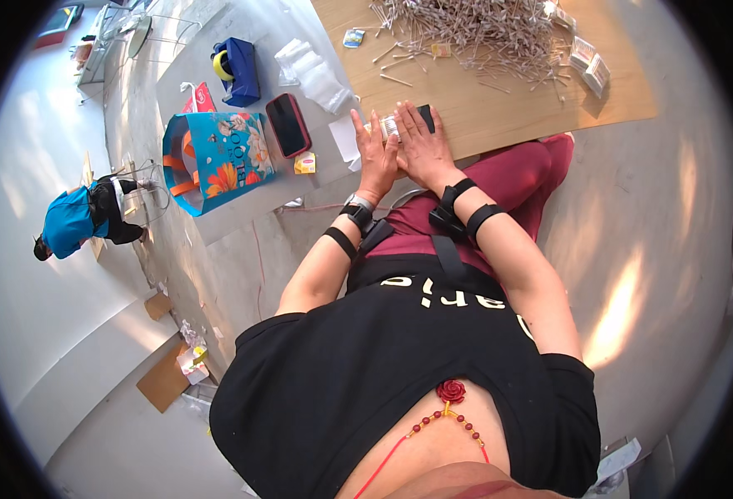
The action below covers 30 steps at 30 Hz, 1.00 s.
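At the near edge of the wooden board, a small clear-and-white pack of cotton swabs (389,126) lies between my hands, partly covered by them. My left hand (375,160) rests along its left side with the fingers stretched out. Laid over its right side is my right hand (424,148), fingers straight and flat. Beside the right fingers is a dark flat piece (426,118), mostly hidden. A large heap of loose cotton swabs (474,29) spreads beyond my hands, with a few stray swabs (396,80) nearer.
Filled swab boxes (589,65) stand at the board's right. To the left are a phone (288,125), a blue tape dispenser (241,73), clear plastic bags (312,76), a floral blue bag (231,158) and a small yellow box (305,163). Another person (79,218) bends over farther left.
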{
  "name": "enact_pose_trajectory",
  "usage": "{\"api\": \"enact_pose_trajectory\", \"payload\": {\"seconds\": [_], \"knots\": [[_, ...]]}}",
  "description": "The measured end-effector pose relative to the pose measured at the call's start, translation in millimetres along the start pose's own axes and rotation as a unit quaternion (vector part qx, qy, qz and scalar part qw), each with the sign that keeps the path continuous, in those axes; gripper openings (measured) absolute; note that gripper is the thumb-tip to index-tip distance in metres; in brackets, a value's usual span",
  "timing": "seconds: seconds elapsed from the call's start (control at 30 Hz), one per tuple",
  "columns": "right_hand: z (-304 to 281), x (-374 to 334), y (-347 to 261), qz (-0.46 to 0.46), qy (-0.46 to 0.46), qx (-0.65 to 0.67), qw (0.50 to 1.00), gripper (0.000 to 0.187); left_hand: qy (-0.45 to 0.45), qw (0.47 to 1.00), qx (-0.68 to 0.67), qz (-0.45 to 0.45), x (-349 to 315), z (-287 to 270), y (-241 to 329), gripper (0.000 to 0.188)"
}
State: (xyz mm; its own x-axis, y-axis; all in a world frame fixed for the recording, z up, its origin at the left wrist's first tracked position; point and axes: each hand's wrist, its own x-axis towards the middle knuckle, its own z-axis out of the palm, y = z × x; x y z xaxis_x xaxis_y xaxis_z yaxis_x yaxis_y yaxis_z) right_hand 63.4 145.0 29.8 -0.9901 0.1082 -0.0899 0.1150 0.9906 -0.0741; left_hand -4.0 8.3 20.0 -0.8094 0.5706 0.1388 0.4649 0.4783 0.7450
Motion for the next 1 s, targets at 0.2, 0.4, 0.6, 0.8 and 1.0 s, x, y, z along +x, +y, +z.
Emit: {"api": "enact_pose_trajectory", "payload": {"seconds": [0.2, 0.4, 0.6, 0.8, 1.0], "knots": [[-0.6, -1.3, 17.2, -0.011, 0.072, 0.124, 0.99, 0.08, -0.005, 0.984, 0.178, -0.011, 5.3, -6.4, -11.8, 0.057], [-13.9, -5.2, 59.0, 0.088, 0.18, 0.23, 0.952, 0.05, 0.088, 0.976, 0.186, 0.068, 74.2, -25.7, 9.5, 0.048], [-7.5, -1.9, 92.9, 0.086, 0.228, 0.259, 0.935, 0.037, 0.005, 0.967, 0.238, 0.093, 152.2, -9.6, 0.1, 0.037], [-4.9, -4.1, 108.1, 0.091, 0.234, 0.397, 0.883, 0.028, -0.06, 0.922, 0.339, 0.178, 197.2, -6.4, -5.8, 0.012], [-12.7, -10.2, 114.9, 0.11, 0.202, 0.481, 0.846, 0.034, -0.095, 0.908, 0.328, 0.244, 210.4, -20.7, 3.5, 0.011]]}}
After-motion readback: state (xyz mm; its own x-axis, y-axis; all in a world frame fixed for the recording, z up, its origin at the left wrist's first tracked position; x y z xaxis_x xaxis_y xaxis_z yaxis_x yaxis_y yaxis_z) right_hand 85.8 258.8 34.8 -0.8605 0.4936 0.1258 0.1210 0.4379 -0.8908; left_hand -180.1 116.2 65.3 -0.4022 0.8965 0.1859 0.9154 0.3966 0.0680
